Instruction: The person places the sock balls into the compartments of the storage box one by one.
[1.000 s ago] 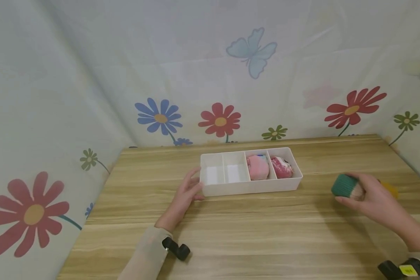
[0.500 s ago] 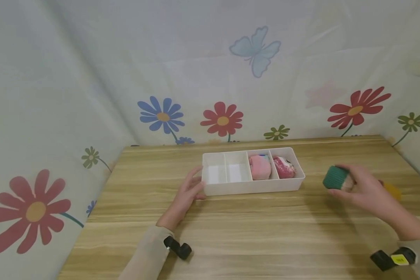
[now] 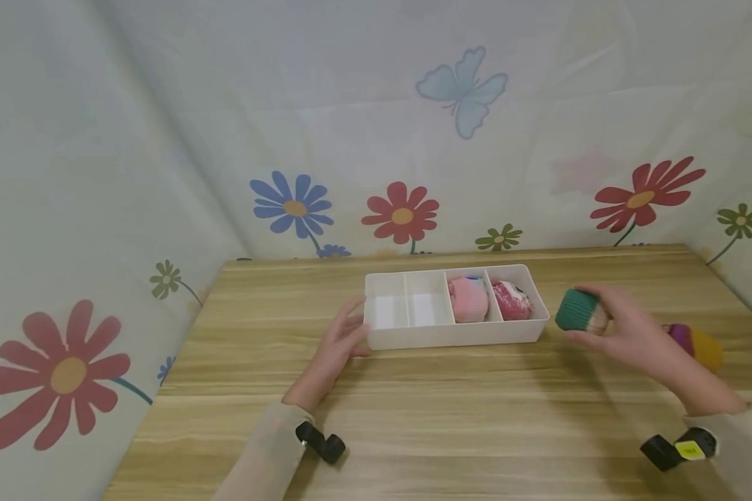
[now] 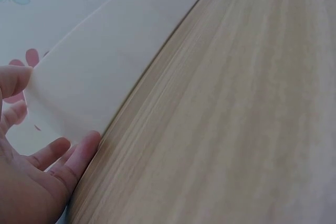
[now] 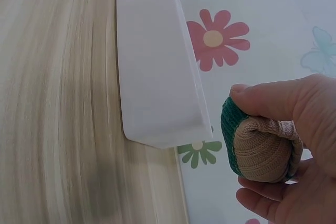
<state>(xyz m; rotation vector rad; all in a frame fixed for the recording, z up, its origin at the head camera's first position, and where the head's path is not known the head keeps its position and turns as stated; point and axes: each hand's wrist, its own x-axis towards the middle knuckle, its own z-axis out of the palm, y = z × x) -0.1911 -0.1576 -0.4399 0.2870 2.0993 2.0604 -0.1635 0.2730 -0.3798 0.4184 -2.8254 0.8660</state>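
A floral curtain [image 3: 163, 139] with printed flowers and a butterfly hangs behind and to the left of the wooden table [image 3: 451, 417]. On the left, the left hand [image 3: 338, 342] lies with relaxed, nearly straight fingers resting against the left end of a white divided tray [image 3: 454, 335]; the left wrist view shows its fingertips [image 4: 79, 153] touching the tray's wall [image 4: 105, 82]. The tray has four compartments in a row. The two on the left hold nothing but their pale floor; the third holds a pink rolled sock [image 3: 468, 300], and the rightmost a red-and-white rolled sock [image 3: 510, 300]. Just beyond the tray's right end, the right hand [image 3: 627, 334] holds a rolled sock with a green cuff [image 3: 578, 311] above the table, thumb and fingers curled round it; the right wrist view shows its tan body [image 5: 260, 148] tucked inside the green band, with the tray's end [image 5: 157, 77] close beside it. Further right, partly behind the right wrist, a yellow and purple rolled sock [image 3: 697, 344] lies on the table.
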